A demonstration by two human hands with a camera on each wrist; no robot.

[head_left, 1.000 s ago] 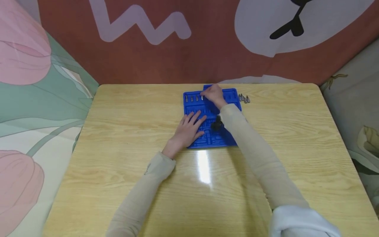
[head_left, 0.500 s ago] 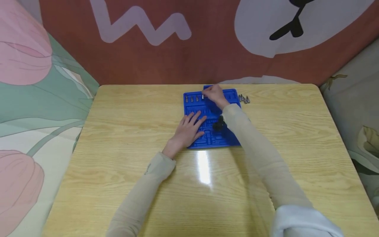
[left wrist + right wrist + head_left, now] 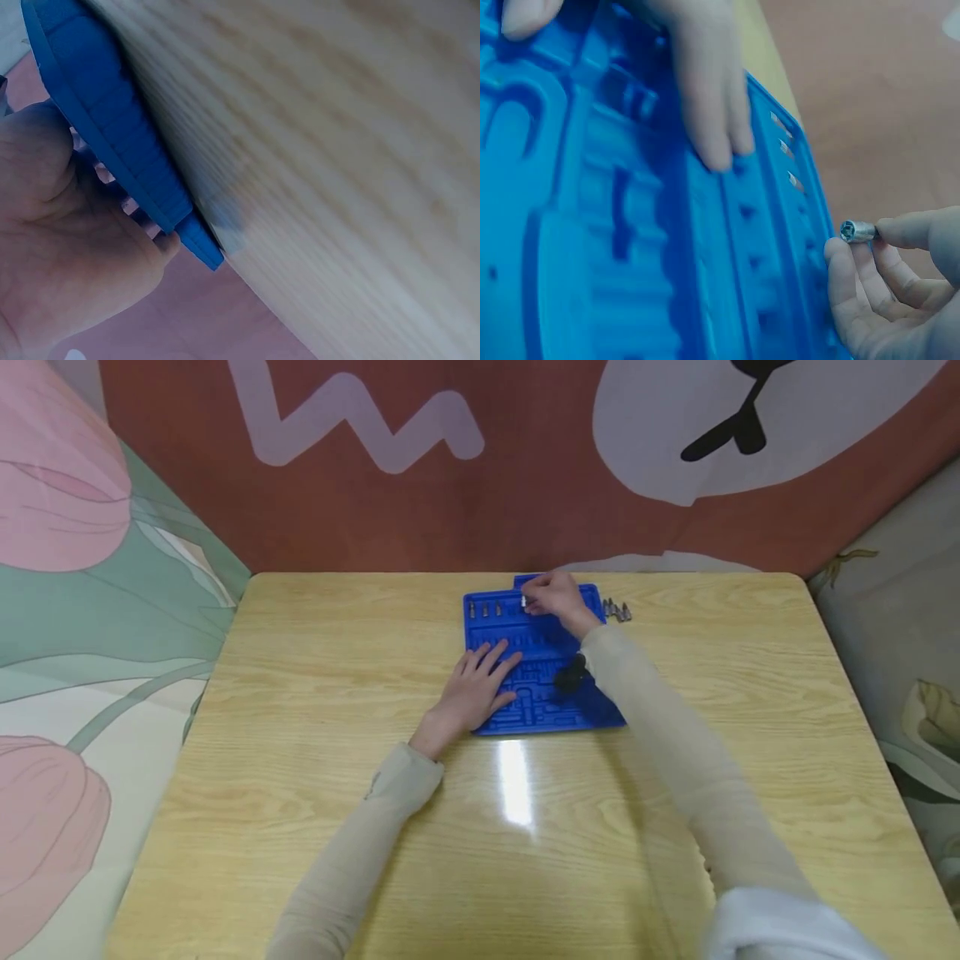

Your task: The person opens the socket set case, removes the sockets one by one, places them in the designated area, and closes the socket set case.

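Observation:
A blue moulded tool case tray (image 3: 536, 722) lies on the table. My left hand (image 3: 468, 693) rests on its left side with fingers spread. In the left wrist view, my palm is beside the tray's edge (image 3: 112, 112). My right hand (image 3: 558, 597) is over the tray's far row and pinches a small silver bit socket (image 3: 857, 231) between thumb and fingertips, its open end showing in the right wrist view. Three similar bit sockets (image 3: 485, 609) stand in slots at the row's left end.
Several loose metal bit sockets (image 3: 618, 610) lie on the wooden table (image 3: 300, 693) just right of the tray. A reddish patterned wall covering (image 3: 420, 527) rises behind the table's far edge. The black wrist camera (image 3: 572, 675) overlaps the tray.
My right hand has drawn the fourth bit socket out of its slot and shifted slightly right with it. My left hand has stayed in place.

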